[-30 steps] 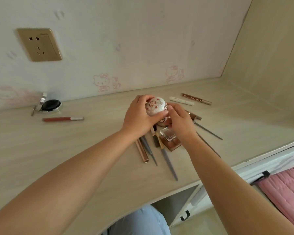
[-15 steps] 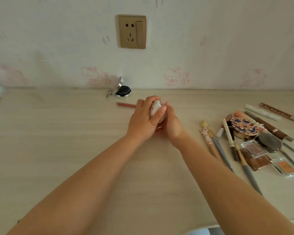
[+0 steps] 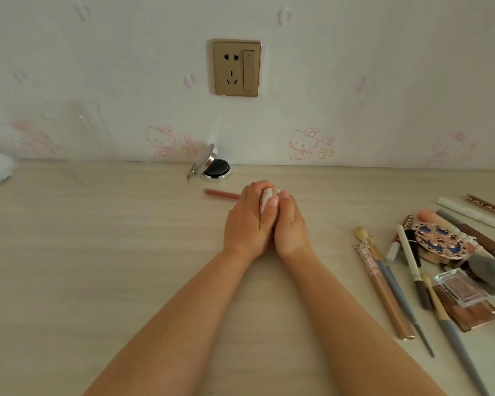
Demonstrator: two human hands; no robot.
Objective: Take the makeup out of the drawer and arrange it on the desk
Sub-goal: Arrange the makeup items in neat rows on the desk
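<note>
Between your two hands, near the middle of the worktop (image 3: 97, 252), sits a small round compact (image 3: 266, 199) with a white, pink-patterned shell; only a sliver of it shows. Your left hand (image 3: 247, 221) curls round it from the left, thumb laid over its top, and your right hand (image 3: 289, 224) wraps it from the right, so each grip is clenched on the compact. Both hands are pressed together, low over the wood.

Just behind your left knuckles lies a red lip pencil (image 3: 222, 193), its right end hidden by the hand. Farther back, against the wall, an open cushion compact (image 3: 216, 170) stands with its mirrored lid tilted up and a black insert showing.

To your right, well apart from the hands, the rest of the makeup lies in a loose cluster: a rose-gold tube (image 3: 383, 292), several makeup brushes (image 3: 403, 304) with grey handles, an ornate blue-and-pink round case (image 3: 440, 242), clear eyeshadow pans (image 3: 460, 287), and a white pen (image 3: 473, 214) beside brown pencils.

On the wall above, a gold socket plate (image 3: 236, 68) sits among faint pink cartoon-cat prints.
</note>
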